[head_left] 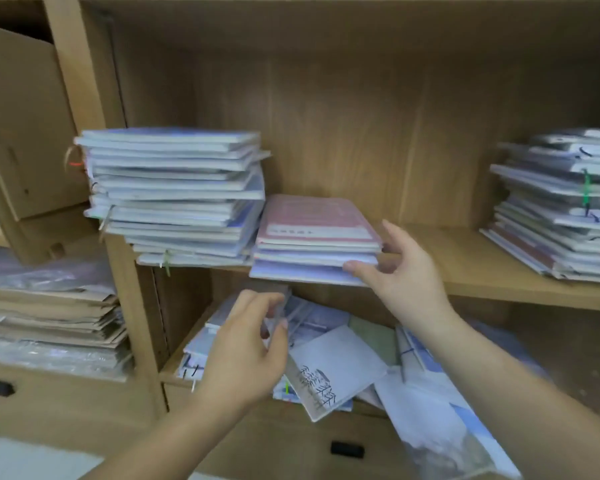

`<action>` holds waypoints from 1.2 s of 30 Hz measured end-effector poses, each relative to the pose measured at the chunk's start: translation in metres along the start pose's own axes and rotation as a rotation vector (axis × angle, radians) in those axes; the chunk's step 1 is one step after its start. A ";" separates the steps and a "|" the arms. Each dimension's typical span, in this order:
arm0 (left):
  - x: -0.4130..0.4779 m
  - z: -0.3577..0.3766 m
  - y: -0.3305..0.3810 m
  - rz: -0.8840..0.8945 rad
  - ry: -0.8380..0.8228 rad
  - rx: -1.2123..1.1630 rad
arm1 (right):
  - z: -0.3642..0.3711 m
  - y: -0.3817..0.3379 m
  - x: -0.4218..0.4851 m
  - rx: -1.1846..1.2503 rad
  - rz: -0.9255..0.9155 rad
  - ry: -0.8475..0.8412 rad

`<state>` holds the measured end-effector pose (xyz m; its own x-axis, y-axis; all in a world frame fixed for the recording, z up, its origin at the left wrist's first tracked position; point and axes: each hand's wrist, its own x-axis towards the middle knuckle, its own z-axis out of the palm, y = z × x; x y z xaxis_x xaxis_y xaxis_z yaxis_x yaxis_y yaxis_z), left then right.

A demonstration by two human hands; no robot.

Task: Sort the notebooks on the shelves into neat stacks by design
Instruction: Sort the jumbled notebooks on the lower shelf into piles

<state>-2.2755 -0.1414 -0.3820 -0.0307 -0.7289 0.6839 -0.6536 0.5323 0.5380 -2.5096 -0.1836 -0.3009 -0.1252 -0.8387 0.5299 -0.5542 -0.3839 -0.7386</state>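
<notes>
right hand (pixel 402 271) open, fingers spread round the right front corner of the short stack (pixel 312 258) on the middle shelf (pixel 465 268), thumb touching the front edge of the lower books. not gripping, looks like it's squaring the stack. pink notebook (pixel 309 216) sits on top with bluish covers under it, so that stack is mixed by design.

left hand (pixel 243 348) is lower, fingers curled by the edge of something clear-sleeved over the loose pile (pixel 340 362) on the lower shelf. blurred, can't tell if it pinches anything.

tall stack (pixel 177 195) touches the short one on its left, edges ragged, ribbon markers hanging out. third stack (pixel 561 209) is well apart at the right end, also ragged.

handling: thin softcovers, light singly. most look plastic-sleeved, so slippery on each other, and a stack will likely shear if pushed from one side. covers flex, so take single books at the spine edge, thumb on top, fingers under. for a stack, clamp both sides and support from beneath. loose pile overhangs the shelf lip and may slide out if the bottom ones get tugged.
</notes>
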 end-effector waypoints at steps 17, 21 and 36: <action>-0.026 0.137 -0.084 -0.818 -0.256 0.012 | 0.000 0.221 -0.084 -0.471 0.470 -0.528; -0.017 0.146 -0.084 -1.006 -0.191 -0.297 | 0.007 0.226 -0.087 -0.524 0.444 -0.553; -0.042 0.127 -0.030 -1.126 -0.435 -0.616 | -0.017 0.226 -0.085 -0.268 0.476 -0.382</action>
<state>-2.3507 -0.1813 -0.4892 -0.0176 -0.9081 -0.4185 -0.0439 -0.4174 0.9076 -2.6386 -0.1930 -0.5058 -0.1336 -0.9898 -0.0501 -0.7021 0.1302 -0.7001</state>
